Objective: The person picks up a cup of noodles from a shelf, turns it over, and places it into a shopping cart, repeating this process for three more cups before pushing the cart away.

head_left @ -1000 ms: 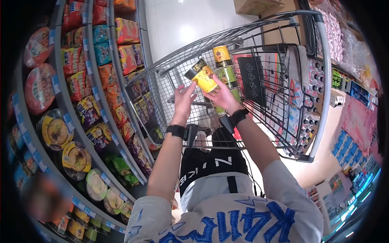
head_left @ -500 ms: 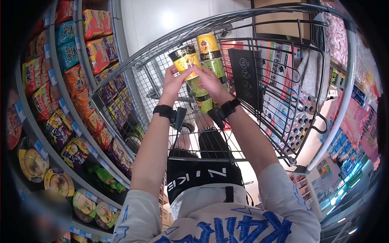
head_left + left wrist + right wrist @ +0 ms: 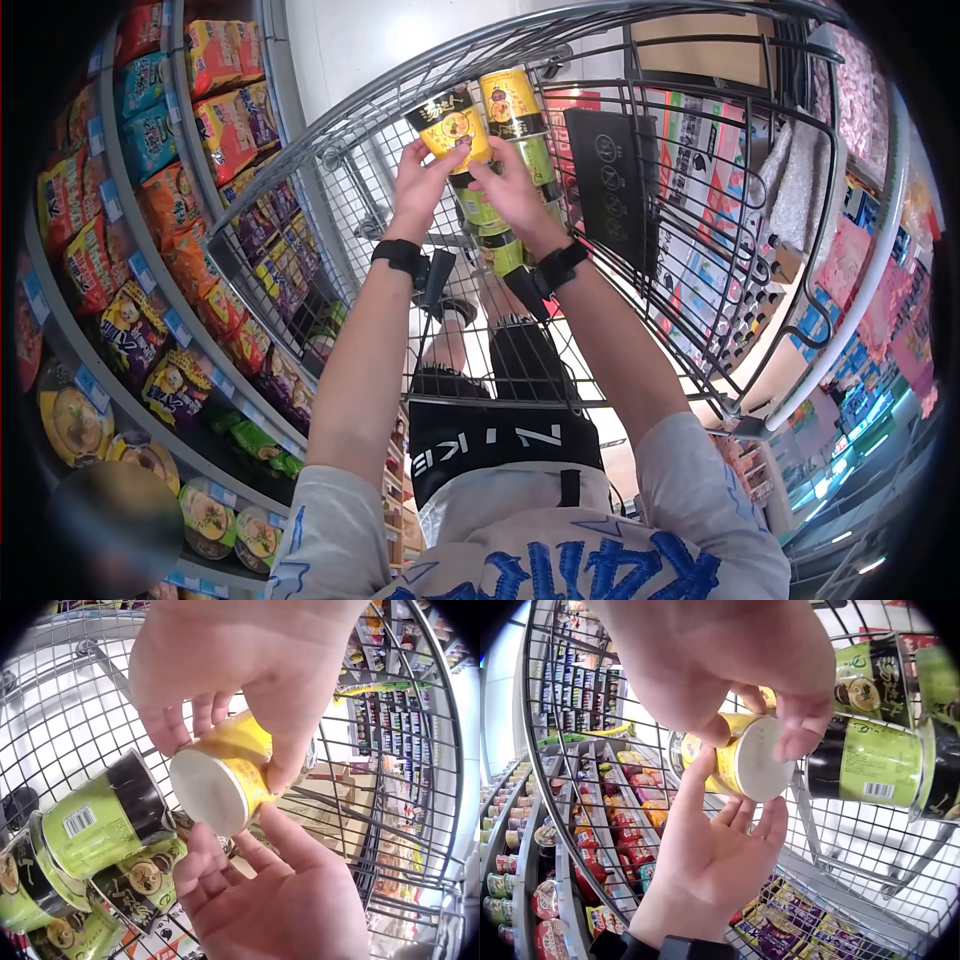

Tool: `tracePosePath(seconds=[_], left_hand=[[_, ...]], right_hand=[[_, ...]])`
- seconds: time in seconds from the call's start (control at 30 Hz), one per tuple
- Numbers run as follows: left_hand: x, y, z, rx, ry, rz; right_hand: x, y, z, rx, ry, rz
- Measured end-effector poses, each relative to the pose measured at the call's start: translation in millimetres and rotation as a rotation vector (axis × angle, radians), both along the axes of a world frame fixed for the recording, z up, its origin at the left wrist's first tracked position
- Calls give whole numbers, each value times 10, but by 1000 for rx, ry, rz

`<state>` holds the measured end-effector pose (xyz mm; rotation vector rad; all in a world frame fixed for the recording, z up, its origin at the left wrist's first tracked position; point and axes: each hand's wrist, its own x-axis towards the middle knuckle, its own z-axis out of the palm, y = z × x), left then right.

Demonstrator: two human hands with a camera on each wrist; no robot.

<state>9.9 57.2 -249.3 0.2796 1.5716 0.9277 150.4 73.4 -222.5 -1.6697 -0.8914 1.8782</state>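
Both hands hold a yellow instant noodle cup [image 3: 455, 128] with a black band, over the shopping cart's basket. My left hand [image 3: 422, 190] grips its left side, thumb across the front near the bottom. From the other side my right hand [image 3: 515, 195] pinches the cup with thumb and fingers. The cup's white base [image 3: 208, 793] faces the wrists in the left wrist view. Another yellow cup [image 3: 510, 98] lies just right of it in the basket, in line with a green noodle cup [image 3: 538, 160]. More green cups [image 3: 97, 817] lie close by, partly hidden by the right hand.
The wire cart [image 3: 330, 140] surrounds the hands, its grey handle [image 3: 850, 300] at the right. A black panel [image 3: 608, 190] and printed boxes [image 3: 690, 190] stand on that side. Shelves of bagged noodles [image 3: 225, 135] run along the left.
The yellow cup has gone from tilted to more upright and sits further left and higher in view. My left hand has closed in on it from beside it. The cart appears larger.
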Motion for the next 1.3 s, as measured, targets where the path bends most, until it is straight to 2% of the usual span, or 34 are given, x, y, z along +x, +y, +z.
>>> tracePosePath(seconds=[0.07,0.13,0.17,0.3,0.37,0.5,0.53,0.57,0.6,0.67,0.7,0.73,0.83,0.87,0.93,1.0,1.07,1.1,1.2,1.23,1.3], left_hand=[[-9,13,-58,-20,71,-73],[5,12,-112,-39,141,-144],[9,39,-136,-79,192,-165],[12,7,-303,-129,301,-228],[1,-39,-369,-119,321,-255],[-56,-163,-393,-112,267,-286],[-47,-179,-280,-121,231,-288],[-51,-198,-149,-185,210,-375],[25,-193,163,-148,135,-252],[30,-621,-281,131,462,-343],[27,-594,-2,12,330,-251],[60,-622,358,-103,194,-157],[13,-908,856,-112,184,-343],[-6,-1008,1019,-103,170,-398],[-45,-1283,1220,-26,139,-398],[-104,-1552,1448,-69,176,-336],[-226,-1714,1837,-110,197,-433],[-283,-1800,1997,-83,221,-419],[-392,-2150,2439,-47,459,-584],[-409,-2306,2522,-21,551,-621],[-424,-2631,2581,11,679,-649]], right_hand=[[-17,-54,-69,-6,-37,45],[-36,-78,-199,170,-136,237],[-43,-101,-242,78,-45,195],[-45,-80,-177,-20,-42,201],[-40,-19,-29,-199,16,223],[-24,-186,-213,-151,-46,189],[-36,-233,-250,-55,-30,158],[-55,-269,-274,45,-10,128],[-88,-267,-167,51,3,131],[-148,-265,140,-90,-18,121],[-164,-347,102,-51,1,111],[-191,-344,282,-135,51,109],[-258,-455,438,-66,80,183],[-205,-501,517,-54,72,278],[-207,-551,847,-182,184,326],[-181,-678,1114,-127,144,445],[-64,-865,1301,-10,90,633],[-10,-1002,1344,38,98,660],[61,-1402,1761,128,42,751],[101,-1530,1947,41,8,784],[212,-1842,2189,288,-277,1001]])
